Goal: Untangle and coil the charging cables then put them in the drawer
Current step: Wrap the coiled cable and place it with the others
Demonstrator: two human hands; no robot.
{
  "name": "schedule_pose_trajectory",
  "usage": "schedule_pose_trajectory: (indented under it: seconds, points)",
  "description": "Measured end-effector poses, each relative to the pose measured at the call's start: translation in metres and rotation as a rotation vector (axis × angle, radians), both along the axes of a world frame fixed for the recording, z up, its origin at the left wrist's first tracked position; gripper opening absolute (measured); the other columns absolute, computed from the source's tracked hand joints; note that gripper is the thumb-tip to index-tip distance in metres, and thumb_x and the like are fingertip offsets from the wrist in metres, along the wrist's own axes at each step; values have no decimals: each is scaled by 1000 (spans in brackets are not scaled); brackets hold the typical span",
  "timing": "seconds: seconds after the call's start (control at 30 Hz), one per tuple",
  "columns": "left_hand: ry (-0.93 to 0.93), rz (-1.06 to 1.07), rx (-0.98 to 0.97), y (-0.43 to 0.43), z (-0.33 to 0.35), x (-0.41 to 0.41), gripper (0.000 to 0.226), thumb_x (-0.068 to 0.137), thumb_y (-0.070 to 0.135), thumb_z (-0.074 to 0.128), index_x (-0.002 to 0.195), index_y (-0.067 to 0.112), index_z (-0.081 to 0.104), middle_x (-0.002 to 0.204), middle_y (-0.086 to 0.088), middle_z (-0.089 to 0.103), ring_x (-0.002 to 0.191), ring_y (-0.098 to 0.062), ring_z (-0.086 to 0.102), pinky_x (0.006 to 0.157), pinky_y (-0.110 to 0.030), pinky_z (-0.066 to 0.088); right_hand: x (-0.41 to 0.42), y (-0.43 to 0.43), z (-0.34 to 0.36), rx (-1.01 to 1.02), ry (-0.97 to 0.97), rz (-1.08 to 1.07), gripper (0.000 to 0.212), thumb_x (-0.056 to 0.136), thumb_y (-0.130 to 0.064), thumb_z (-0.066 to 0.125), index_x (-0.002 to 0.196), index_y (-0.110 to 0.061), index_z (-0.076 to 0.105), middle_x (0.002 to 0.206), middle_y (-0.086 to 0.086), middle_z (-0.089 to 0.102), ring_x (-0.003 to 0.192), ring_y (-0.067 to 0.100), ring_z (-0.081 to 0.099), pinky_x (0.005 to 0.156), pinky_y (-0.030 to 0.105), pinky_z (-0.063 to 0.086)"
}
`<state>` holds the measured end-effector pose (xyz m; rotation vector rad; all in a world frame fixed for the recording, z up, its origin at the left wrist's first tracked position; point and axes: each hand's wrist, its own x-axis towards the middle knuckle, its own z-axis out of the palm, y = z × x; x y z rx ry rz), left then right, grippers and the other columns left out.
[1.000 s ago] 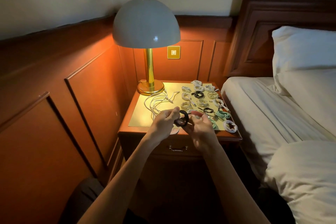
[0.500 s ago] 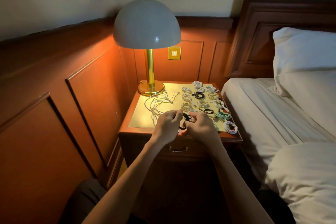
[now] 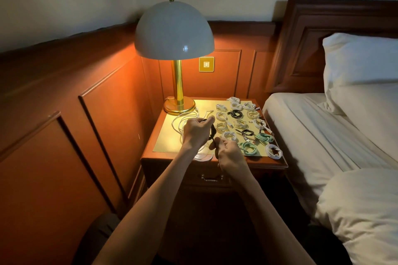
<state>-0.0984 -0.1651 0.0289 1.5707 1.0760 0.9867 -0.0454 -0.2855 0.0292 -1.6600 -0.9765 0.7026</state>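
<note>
left hand (image 3: 197,133) + right hand (image 3: 228,151): both pinch one black cable (image 3: 212,132) | nightstand (image 3: 150,158) right edge: two green coils (image 3: 247,147) (white coils blurred, uncounted)

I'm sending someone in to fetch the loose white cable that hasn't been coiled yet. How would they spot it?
Start at the brass lamp on the nightstand. Just in front of its base, on the left half of the yellow mat, lies the loose white cable. Unlike the tight coils arranged in rows on the right, it sprawls in long open loops.
</note>
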Motion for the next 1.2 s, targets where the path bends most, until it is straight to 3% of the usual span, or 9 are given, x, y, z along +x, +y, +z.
schedule_pose_trajectory:
  seconds: [0.27, 0.47, 0.6, 0.8, 0.87, 0.93, 1.03, 1.1, 1.2]
  points:
    - [157, -23, 4, 11, -3, 15, 33, 82, 24, 66, 52, 13, 55, 50, -2, 49, 48, -17, 45, 52, -26, 39, -6, 0, -14, -30, 102, -15, 35, 109, -25, 33, 80, -19, 53, 57, -4, 41, 48, 10, 35, 48, 30, 30]
    - [184, -12, 15, 9, -21, 15, 33, 84, 23, 65, 62, -2, 70, 64, -17, 69, 57, -22, 62, 56, -28, 48, -12, -4, -28, -89, 113, -68, 36, 108, -29, 33, 83, -20, 57, 62, -4, 47, 52, 10, 40, 46, 26, 31]
    - [221, 4, 68, 7, -26, 13, 33, 84, 23, 65, 56, 4, 68, 57, -11, 67, 51, -18, 61, 50, -23, 46, -13, -4, -34, -109, 94, -74, 36, 107, -33, 34, 83, -20, 58, 59, -6, 47, 51, 11, 41, 50, 30, 31]
    - [174, 4, 71, 11, -34, 10, 40, 83, 28, 64, 46, 14, 59, 47, -3, 61, 55, -25, 67, 62, -43, 58, -13, -16, -22, -128, -107, 4, 35, 108, -28, 31, 83, -22, 56, 71, -4, 53, 65, 11, 48, 59, 28, 36]
    - [128, -43, 16, 13, -31, 6, 47, 89, 34, 64, 48, 14, 53, 50, -5, 55, 53, -24, 57, 64, -45, 55, -3, -18, -17, -208, -207, 86, 33, 107, -29, 35, 88, -21, 61, 77, -3, 59, 69, 11, 53, 63, 30, 44]
    - [103, -122, -35, 14, -25, 2, 53, 95, 44, 60, 51, 17, 45, 53, -6, 45, 51, -20, 42, 60, -37, 47, 12, -15, -12, -318, -307, 135, 28, 104, -32, 43, 96, -23, 68, 87, 0, 69, 80, 15, 63, 79, 39, 55]
    - [104, -251, -96, 12, -10, 4, 46, 104, 42, 45, 64, 19, 44, 64, -5, 44, 53, -14, 36, 50, -27, 33, 33, -3, 0, -351, -369, 29, 40, 101, -38, 55, 138, -24, 57, 124, 6, 67, 107, 21, 64, 93, 35, 52]
    - [101, -316, -93, 14, -2, 8, 46, 107, 39, 39, 67, 17, 47, 62, 1, 45, 53, -11, 37, 45, -21, 33, 47, 9, 10, -209, -299, -63, 56, 97, -37, 62, 148, -22, 45, 119, 6, 68, 96, 18, 67, 78, 27, 53]
    - [69, -389, -97, 24, 8, 18, 47, 107, 41, 35, 72, 13, 49, 66, -2, 43, 55, -14, 43, 44, -20, 43, 67, 32, 23, -85, -149, -71, 40, 91, -22, 72, 130, -12, 65, 97, 4, 76, 76, 16, 74, 73, 37, 63]
